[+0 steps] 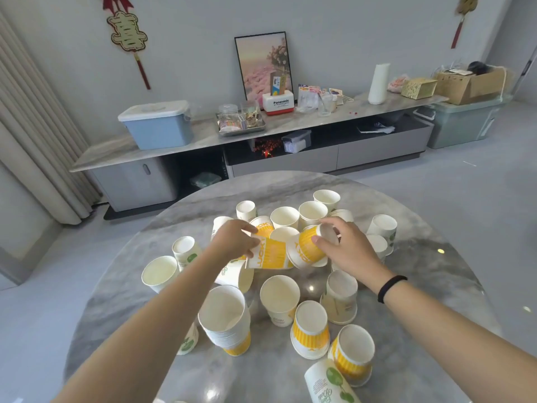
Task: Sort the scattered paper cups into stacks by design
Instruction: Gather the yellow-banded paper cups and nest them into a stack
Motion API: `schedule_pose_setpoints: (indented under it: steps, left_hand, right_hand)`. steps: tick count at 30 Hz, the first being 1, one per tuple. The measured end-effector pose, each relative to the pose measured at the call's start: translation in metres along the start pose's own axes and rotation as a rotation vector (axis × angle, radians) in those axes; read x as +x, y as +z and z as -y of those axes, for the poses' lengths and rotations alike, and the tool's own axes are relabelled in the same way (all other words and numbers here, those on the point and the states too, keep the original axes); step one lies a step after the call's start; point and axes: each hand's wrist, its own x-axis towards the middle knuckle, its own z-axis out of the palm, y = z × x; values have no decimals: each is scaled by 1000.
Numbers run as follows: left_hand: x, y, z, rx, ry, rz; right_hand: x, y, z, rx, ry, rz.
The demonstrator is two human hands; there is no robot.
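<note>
Several paper cups lie scattered on a round grey marble table (421, 257), some with a yellow "LUCKY" print, others white with green leaves. My left hand (235, 239) grips a yellow cup (268, 255) lying on its side. My right hand (345, 245) grips another yellow cup (305, 248) by its base, tilted, its rim beside the left hand's cup. A stack of yellow cups (226, 324) stands upright near the front left. Two yellow cups (309, 330) (353, 353) stand upside down at the front right. A green-leaf cup (328, 385) lies at the front edge.
Upright white cups (284, 218) cluster at the table's far side. Green-leaf cups (186, 251) stand upside down at left and right (341, 298). Behind the table runs a long low cabinet (180, 141) with a blue box (157, 123), a tray and a framed picture.
</note>
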Motion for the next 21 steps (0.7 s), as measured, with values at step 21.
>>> schedule_pose_setpoints:
  steps: [21]
  left_hand:
    - [64,-15,48,58,-51,-156]
  right_hand:
    - [68,62,41,175,-129,9]
